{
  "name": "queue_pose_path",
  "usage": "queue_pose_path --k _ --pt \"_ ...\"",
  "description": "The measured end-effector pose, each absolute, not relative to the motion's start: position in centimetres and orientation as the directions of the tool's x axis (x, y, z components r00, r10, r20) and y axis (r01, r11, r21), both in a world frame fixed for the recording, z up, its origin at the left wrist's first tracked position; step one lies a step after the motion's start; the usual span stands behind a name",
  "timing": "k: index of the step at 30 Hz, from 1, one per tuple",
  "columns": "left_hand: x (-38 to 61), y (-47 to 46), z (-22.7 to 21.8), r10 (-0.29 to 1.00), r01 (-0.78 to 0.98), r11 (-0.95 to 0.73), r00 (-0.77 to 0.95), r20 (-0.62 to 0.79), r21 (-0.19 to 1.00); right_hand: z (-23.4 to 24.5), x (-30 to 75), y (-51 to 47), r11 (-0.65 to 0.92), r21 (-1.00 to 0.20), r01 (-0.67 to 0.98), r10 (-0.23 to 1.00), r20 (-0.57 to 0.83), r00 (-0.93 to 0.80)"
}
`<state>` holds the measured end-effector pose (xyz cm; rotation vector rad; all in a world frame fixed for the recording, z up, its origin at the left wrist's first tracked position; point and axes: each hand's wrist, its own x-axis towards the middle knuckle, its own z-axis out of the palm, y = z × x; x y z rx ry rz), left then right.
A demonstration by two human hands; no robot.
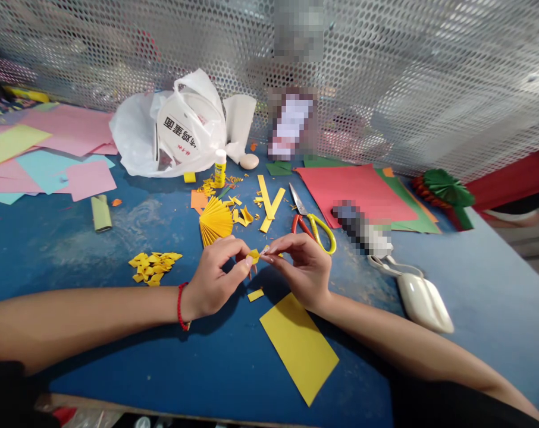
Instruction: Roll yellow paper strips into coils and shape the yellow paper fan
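Note:
My left hand (218, 273), with a red bracelet at its wrist, pinches a small folded yellow paper piece (254, 255). Close against it, my right hand (301, 267) is closed at the fingertips on a tiny whitish thing (265, 250) too small to name. Below the hands lie a short yellow paper strip (255, 295) and a larger yellow paper sheet (300, 351). A heap of small folded yellow pieces (154, 267) is left of my left hand. Just beyond it stands a pleated yellow paper fan (216, 220). Scissors (312, 220) with red and yellow handles lie beyond my right hand.
A glue stick (220, 169) stands among yellow scraps, before a white plastic bag (166, 131). Coloured paper sheets (73, 128) cover the far left; a red sheet (359, 193) lies right. A white case (425, 302) and a green paper rosette (445, 187) are further right.

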<state>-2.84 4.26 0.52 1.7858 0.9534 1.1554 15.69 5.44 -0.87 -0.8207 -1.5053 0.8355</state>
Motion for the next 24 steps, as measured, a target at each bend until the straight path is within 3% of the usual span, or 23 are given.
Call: queue_pose_path --k 9,17,24 --pt "-2.8 4.1 0.6 0.848 0.361 -0.527 0.282 0.449 0.769 -0.8 15.9 5.8 0.6 -0.798 0.057 0.799 0.595 -0.085" --pt "-2.9 5.0 0.3 0.802 0.378 -0.597 0.287 0.524 0.707 -0.9 16.1 5.9 0.697 -0.701 0.149 0.717 0.68 -0.155" --pt "-2.8 5.0 0.3 0.799 0.37 -0.601 0.297 0.523 0.708 -0.5 16.3 5.6 0.685 -0.703 0.194 0.729 0.661 -0.179"
